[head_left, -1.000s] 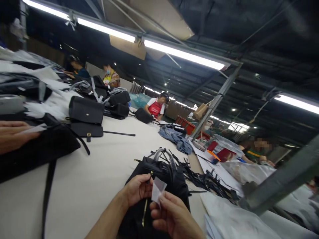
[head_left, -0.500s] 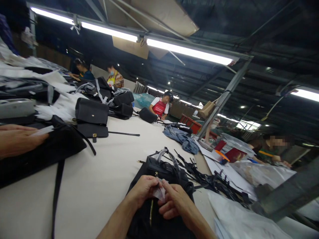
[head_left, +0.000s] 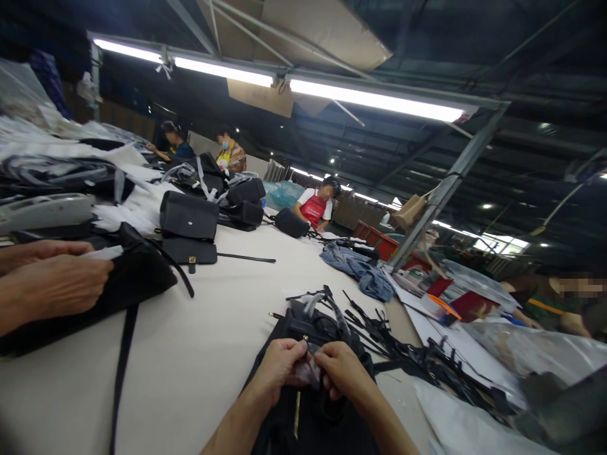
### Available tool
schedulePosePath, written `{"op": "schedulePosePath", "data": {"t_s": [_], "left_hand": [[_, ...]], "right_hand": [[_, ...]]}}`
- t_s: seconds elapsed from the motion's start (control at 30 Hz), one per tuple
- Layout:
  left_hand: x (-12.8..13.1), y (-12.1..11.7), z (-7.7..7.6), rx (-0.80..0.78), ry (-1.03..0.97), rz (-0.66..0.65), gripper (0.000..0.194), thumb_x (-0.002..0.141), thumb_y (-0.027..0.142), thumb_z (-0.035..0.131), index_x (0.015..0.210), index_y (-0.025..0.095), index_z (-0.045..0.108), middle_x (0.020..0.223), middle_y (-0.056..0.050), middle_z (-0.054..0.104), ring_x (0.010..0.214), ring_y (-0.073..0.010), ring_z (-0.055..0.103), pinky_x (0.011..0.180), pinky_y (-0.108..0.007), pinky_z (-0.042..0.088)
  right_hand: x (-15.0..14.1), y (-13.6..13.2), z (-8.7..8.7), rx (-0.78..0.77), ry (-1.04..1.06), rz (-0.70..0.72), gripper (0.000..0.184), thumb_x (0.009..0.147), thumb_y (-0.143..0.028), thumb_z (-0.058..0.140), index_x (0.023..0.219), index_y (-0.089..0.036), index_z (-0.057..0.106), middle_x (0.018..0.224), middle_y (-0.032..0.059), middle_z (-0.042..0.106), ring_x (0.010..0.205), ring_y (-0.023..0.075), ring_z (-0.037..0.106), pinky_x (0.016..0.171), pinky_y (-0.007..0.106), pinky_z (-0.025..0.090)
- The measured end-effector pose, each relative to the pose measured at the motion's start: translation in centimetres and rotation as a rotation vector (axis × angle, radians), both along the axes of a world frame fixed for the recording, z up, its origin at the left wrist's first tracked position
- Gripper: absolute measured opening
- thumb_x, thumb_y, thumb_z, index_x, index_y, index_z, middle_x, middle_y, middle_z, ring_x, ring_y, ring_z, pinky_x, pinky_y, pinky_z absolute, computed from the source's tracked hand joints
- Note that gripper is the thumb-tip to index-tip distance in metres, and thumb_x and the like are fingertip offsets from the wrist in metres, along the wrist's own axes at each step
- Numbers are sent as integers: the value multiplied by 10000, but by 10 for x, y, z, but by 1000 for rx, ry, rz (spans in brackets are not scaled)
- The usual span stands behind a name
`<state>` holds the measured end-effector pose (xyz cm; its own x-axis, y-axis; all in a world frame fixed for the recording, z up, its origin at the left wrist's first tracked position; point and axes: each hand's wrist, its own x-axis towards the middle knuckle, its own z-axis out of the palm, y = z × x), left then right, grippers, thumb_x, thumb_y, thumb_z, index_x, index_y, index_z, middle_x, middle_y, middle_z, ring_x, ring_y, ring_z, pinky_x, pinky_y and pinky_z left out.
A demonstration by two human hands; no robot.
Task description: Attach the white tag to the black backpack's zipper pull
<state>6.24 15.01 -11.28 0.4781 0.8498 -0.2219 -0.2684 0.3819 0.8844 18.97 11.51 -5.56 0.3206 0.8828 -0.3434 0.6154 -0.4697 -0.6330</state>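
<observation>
Head view. Black bag on the pale table, straight in front of the person, its near end cut off by the lower frame edge. Long axis runs away from the body, near to far; handles at the far end, so the top points outward. Gold-coloured strip on the front lies roughly along that same line.

Small translucent film held over the bag's upper front, just below a small brass fitting. Left hand: thumb and fingers pinching the film's left edge. Right hand: thumb and forefinger pinching the right side, remaining fingers curled. Film crumpled; its own long axis cannot be told. Whether anything sits inside it: hidden by the fingertips.

Handling, as judged: thin sheet, likely to slip or crease. Best for the left pinch to stay as anchor while the right draws the film snug, with light, even tension. Too hard a pull might tear it. Forearms kept off the bag should stop it shifting.
</observation>
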Motion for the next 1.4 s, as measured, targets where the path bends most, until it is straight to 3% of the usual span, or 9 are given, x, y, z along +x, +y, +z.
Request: {"op": "schedulePosePath", "data": {"t_s": [0.13,0.37,0.7,1.07,1.27,1.4], "left_hand": [[2,0,-3,37,39,51,479,624,594,723,642,126,621,584,-16,594,490,-103,521,456,-221,459],[6,0,-10,105,112,185,344,628,360,760,530,176,487,459,38,529,415,-95,498,411,-198,411],[9,5,-14,123,160,289,227,621,51,659,643,192,482,407,106,459,356,-66,422,365,-151,321],[11,5,-14,90,160,270,247,629,44,621,774,195,489,467,99,504,385,-81,456,370,-159,360],[11,4,-15,102,176,273,285,620,69,660,810,201,493,469,94,534,369,-89,473,360,-155,334],[12,5,-16,103,191,261,256,618,50,628,792,193,507,464,87,540,364,-88,479,364,-155,331]], "right_hand": [[-5,6,-1,3,55,-11,251,840,-143,493,602,-185,562,315,-63,489,210,79,426,254,136,320],[-10,12,-4,-7,109,3,304,800,-158,559,505,-201,500,314,-36,494,221,92,423,263,167,350],[-9,10,-7,2,178,0,356,786,-105,507,436,-168,528,317,-36,487,213,62,405,253,136,316],[-4,4,-8,45,271,-44,229,717,-105,488,504,-156,555,398,-32,512,280,56,407,321,157,315],[1,-2,-5,53,405,-70,143,657,-86,478,655,-153,604,606,-7,648,395,49,495,360,136,350],[1,1,-8,47,394,-105,106,683,-72,538,637,-149,594,544,-16,626,365,42,474,342,125,346]]}}
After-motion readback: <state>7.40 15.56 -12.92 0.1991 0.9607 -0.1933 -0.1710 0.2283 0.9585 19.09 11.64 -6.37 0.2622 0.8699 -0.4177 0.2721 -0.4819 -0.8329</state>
